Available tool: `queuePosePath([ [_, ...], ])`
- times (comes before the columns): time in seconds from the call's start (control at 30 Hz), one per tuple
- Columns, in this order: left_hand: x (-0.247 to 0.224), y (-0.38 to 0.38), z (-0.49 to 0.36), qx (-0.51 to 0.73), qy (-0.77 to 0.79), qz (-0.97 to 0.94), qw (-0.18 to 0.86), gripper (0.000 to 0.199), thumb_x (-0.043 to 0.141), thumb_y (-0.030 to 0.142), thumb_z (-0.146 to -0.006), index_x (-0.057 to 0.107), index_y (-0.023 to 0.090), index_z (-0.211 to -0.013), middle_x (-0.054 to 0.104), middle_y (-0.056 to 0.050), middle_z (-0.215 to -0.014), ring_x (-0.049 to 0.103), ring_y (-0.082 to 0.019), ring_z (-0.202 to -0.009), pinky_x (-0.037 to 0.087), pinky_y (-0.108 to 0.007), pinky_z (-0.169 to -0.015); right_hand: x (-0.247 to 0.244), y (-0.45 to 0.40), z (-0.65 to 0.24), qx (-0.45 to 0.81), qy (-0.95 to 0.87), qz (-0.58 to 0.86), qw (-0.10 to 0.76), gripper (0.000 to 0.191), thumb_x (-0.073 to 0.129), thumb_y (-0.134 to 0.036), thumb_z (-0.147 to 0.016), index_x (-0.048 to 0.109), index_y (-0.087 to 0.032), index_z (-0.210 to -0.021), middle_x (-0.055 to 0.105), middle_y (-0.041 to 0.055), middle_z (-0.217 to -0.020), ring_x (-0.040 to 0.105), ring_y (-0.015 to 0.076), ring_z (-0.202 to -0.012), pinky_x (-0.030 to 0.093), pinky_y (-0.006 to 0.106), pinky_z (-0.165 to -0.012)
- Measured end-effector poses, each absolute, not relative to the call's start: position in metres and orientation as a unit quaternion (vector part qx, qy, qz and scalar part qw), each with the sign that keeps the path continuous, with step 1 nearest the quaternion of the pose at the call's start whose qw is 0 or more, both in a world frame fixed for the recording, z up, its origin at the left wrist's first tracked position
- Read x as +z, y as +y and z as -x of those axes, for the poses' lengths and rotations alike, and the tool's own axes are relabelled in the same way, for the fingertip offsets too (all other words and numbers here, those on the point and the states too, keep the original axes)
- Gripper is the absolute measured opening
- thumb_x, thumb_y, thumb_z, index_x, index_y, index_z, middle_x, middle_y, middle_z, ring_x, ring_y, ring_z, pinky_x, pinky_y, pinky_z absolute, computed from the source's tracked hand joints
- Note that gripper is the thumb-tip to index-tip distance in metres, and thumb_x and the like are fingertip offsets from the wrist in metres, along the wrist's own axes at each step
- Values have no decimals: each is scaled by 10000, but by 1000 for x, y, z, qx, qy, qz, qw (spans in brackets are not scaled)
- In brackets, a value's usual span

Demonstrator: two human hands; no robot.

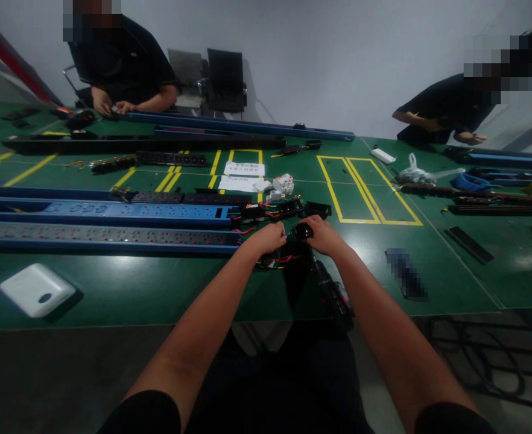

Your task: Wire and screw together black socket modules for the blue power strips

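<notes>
1. Head view: pinching what looks like a blue wire point(288, 234) in left hand point(272, 238), with fingertips together; too small to be sure.
2. Clasping black part point(303, 232) in right hand point(321, 235), with fingers curled on its edge; to be found between both hands.
3. Left of grip: socket strips, blue point(180, 212) and black point(112, 234).
4. Beyond grip: white connectors point(282, 184), beside paper slips point(243, 169).
5. Right of grip, nearer the body: phone point(404, 274) on green table point(365, 241).
</notes>
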State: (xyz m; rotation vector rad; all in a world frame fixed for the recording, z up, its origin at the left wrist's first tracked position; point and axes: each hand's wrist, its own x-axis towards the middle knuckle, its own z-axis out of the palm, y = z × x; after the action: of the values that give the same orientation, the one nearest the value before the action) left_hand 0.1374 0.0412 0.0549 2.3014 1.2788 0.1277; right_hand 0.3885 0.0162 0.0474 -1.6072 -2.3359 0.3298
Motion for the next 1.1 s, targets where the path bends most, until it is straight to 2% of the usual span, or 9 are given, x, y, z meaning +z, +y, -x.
queuePosePath([
  [0.2,49,41,-136,53,456,-847,269,196,619,295,-1070,684,155,-1190,816,-135,-1120,754,-244,-942,503,-309,-776,41,17,-390,141,-815,544,146,610,722,-59,-782,683,-271,-1353,648,99,-1389,680,307,-1206,527,484,-1090],
  [0.37,41,42,-132,57,449,-847,279,195,612,312,-1076,674,177,-1202,810,-113,-1127,748,-241,-958,495,-304,-765,37,18,-389,166,-829,509,159,641,713,-38,-765,663,-277,-1358,671,71,-1347,674,275,-1253,516,443,-1134],
  [0.63,39,47,-129,35,424,-860,282,174,654,263,-1039,668,183,-1192,802,-99,-1114,738,-231,-960,491,-298,-770,36,11,-390,159,-829,504,182,711,674,-17,-745,648,-280,-1405,634,104,-1456,592,336,-1383,440,554,-1190],
  [0.87,43,49,-133,17,428,-865,262,175,630,275,-1053,662,190,-1202,807,-100,-1133,745,-232,-982,493,-298,-789,37,14,-391,171,-832,501,165,703,691,-43,-760,661,-281,-1420,641,105,-1421,617,325,-1310,443,535,-1158],
  [1.1,43,49,-135,-12,448,-859,250,219,637,278,-1047,681,155,-1223,810,-141,-1172,759,-259,-1042,511,-313,-830,20,4,-383,131,-820,527,180,734,650,-55,-792,605,-267,-1493,607,131,-1485,542,337,-1418,385,548,-1207],
])
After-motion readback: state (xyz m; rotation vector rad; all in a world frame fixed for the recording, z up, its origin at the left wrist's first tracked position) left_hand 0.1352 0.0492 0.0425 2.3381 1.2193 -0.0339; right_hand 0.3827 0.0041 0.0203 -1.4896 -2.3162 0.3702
